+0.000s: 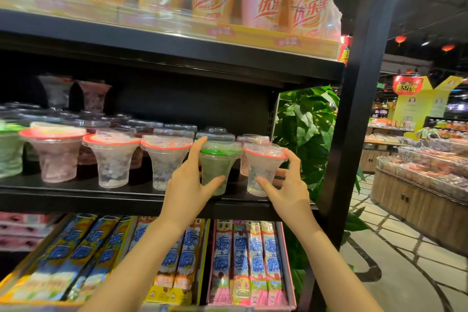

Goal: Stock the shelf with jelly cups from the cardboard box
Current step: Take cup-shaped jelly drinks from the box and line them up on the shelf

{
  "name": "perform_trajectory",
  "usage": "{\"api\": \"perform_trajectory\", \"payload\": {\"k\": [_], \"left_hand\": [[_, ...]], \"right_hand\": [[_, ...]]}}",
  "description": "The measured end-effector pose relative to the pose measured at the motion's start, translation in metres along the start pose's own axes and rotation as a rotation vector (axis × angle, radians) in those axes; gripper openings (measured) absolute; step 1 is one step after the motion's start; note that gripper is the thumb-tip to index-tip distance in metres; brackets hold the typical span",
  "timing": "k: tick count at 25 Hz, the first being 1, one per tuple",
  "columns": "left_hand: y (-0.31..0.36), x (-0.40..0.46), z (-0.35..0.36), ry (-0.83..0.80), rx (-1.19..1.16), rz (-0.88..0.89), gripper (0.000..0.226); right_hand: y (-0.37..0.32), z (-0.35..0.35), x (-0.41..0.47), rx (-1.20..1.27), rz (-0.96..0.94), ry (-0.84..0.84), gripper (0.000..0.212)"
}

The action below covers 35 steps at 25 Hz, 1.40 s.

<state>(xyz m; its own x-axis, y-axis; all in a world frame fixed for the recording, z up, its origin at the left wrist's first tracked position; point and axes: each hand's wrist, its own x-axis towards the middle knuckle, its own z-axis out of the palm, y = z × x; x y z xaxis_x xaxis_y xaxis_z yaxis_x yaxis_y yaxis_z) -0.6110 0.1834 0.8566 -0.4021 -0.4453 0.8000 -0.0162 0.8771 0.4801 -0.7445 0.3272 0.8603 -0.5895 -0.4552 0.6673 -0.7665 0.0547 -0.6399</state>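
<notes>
Two jelly cups go down right at the black metal shelf (141, 196) lip.
Left hand (188, 185) grips the green-lidded clear plastic cup (219, 159), right hand (285, 186) the red-lidded one (264, 162); narrow bases near the edge could tip forward on release.

We see a row of clear jelly cups standing upright along the front of a black shelf (126, 196). At its right end, a green-lidded cup (217, 167) stands just beside a red-lidded cup (263, 170). More cups stand behind, some stacked at the back left.
</notes>
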Motion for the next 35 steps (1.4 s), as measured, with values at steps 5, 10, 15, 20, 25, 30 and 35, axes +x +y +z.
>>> {"api": "perform_trajectory", "payload": {"k": [5, 10, 15, 20, 25, 30, 35], "left_hand": [[0.008, -0.010, 0.000, 0.063, 0.201, -0.007, 0.085], [0.014, -0.012, 0.003, 0.040, 0.281, -0.040, 0.089], [0.009, -0.002, 0.003, -0.014, 0.162, -0.084, 0.091], [0.011, -0.010, 0.006, 0.022, 0.269, -0.032, 0.097], [0.012, -0.012, 0.008, 0.086, 0.289, 0.011, 0.089], [0.012, -0.014, 0.008, 0.090, 0.244, -0.003, 0.085], [0.012, -0.014, 0.007, 0.060, 0.243, -0.022, 0.085]], "right_hand": [[0.004, 0.001, -0.004, -0.021, -0.048, 0.037, 0.083], [0.002, 0.011, -0.002, -0.183, -0.003, 0.087, 0.098], [0.009, 0.007, -0.003, -0.127, -0.036, 0.101, 0.095], [0.009, 0.008, -0.005, -0.164, -0.052, 0.101, 0.096], [0.009, 0.011, -0.005, -0.210, -0.074, 0.147, 0.095], [0.009, 0.010, -0.008, -0.164, -0.090, 0.159, 0.091], [0.008, 0.006, -0.010, -0.133, -0.156, 0.150, 0.089]]}}
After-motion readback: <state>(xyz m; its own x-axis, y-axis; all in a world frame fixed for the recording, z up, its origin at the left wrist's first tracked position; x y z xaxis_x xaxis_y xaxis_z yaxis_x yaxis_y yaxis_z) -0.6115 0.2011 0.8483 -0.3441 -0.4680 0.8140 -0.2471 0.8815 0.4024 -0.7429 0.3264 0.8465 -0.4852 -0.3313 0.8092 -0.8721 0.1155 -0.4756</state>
